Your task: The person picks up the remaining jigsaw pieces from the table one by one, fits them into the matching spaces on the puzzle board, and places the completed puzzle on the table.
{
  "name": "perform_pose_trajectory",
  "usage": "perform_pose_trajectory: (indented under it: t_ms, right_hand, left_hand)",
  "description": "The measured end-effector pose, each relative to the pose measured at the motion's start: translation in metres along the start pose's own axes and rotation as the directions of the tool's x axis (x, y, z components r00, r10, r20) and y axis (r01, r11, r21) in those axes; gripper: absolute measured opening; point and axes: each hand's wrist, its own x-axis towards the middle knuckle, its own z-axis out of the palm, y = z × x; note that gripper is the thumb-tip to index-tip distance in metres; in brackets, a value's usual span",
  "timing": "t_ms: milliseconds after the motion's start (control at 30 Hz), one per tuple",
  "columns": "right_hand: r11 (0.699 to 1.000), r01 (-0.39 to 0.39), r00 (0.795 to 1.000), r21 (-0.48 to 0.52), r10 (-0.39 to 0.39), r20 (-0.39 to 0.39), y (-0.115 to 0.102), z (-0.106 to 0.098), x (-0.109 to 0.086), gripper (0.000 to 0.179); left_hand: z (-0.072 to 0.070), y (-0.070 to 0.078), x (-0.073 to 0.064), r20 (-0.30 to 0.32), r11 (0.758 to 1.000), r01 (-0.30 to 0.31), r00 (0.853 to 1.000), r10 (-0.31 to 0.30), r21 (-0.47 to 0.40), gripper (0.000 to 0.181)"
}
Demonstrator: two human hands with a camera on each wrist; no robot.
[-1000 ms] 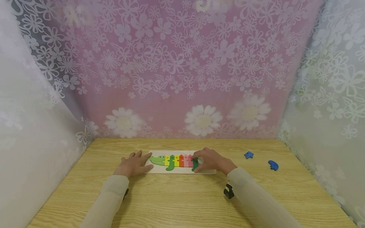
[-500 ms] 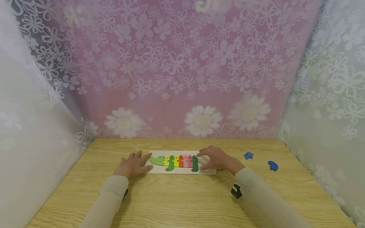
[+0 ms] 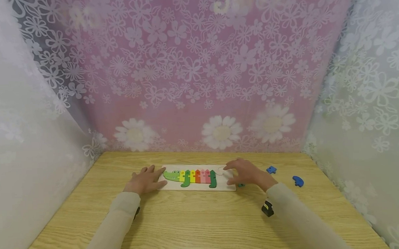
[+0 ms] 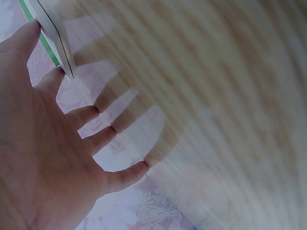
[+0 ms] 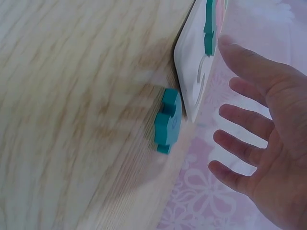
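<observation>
A crocodile puzzle board (image 3: 195, 189) lies on the table, its green head (image 3: 172, 176) at the left and coloured body pieces in a row. A dark green leg piece (image 3: 212, 179) sits at the row's right end, beside a bare recess (image 3: 218, 171). My left hand (image 3: 144, 180) rests at the board's left end, thumb and index finger at its edge, the other fingertips on the table. Over the board's right end hovers my right hand (image 3: 249, 172), fingers spread and holding nothing. A teal puzzle piece (image 5: 168, 122) stands close by on the table, partly hidden by that hand in the head view.
Two blue puzzle pieces lie to the right: a small knobbed one (image 3: 271, 169) and a curved one (image 3: 298, 181). Flower-patterned cloth (image 3: 198, 84) hangs behind the wooden table (image 3: 196, 223) and along both sides.
My right hand has let go of the dark green leg piece and moved right, uncovering the recess and part of the teal piece. The left hand has stayed in place.
</observation>
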Motion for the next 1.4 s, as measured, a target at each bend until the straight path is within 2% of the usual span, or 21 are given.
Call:
perform_pose_trajectory:
  t_ms: [467, 867, 1400]
  right_hand:
    - [1.0, 0.004, 0.999, -0.015, -0.005, -0.034, 0.02, 0.002, -0.016, 0.054]
    - [1.0, 0.008, 0.998, 0.001, -0.007, -0.054, 0.03, -0.007, -0.033, 0.056]
    - [0.999, -0.035, 0.995, -0.016, 0.034, -0.096, 0.058, -0.011, -0.056, 0.053]
  left_hand:
    - [0.0, 0.0, 0.0, -0.004, 1.0, 0.0, 1.0, 0.0, 0.004, 0.076]
    - [0.0, 0.0, 0.0, -0.009, 1.0, -0.003, 1.0, 0.003, 0.008, 0.075]
    - [0.0, -0.001, 0.001, -0.004, 1.0, -0.004, 1.0, 0.004, 0.016, 0.075]
